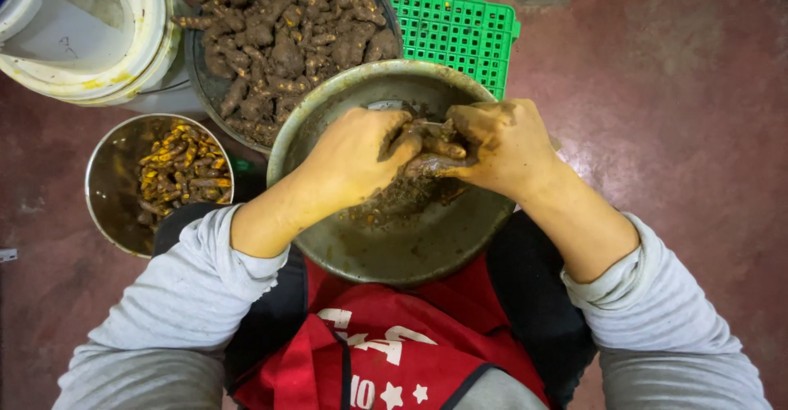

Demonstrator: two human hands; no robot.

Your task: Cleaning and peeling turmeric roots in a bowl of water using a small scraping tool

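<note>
A large metal bowl (394, 250) rests on my lap, over a red apron (369, 352). Brown peelings (402, 196) lie in its bottom. Above the bowl both hands close on one muddy turmeric root (431, 143). My left hand (357, 160) holds its left end. My right hand (501, 143), smeared with dirt, grips its right end. A thin blade seems to show near the left hand's fingers, but it is too hidden to be sure.
A dark pan (209, 90) heaped with unpeeled turmeric roots (287, 36) stands behind the bowl. At left a smaller steel bowl (107, 184) holds peeled orange pieces (182, 168). White plastic buckets (90, 32) are at top left, a green plastic crate (460, 28) at top centre. The floor is reddish.
</note>
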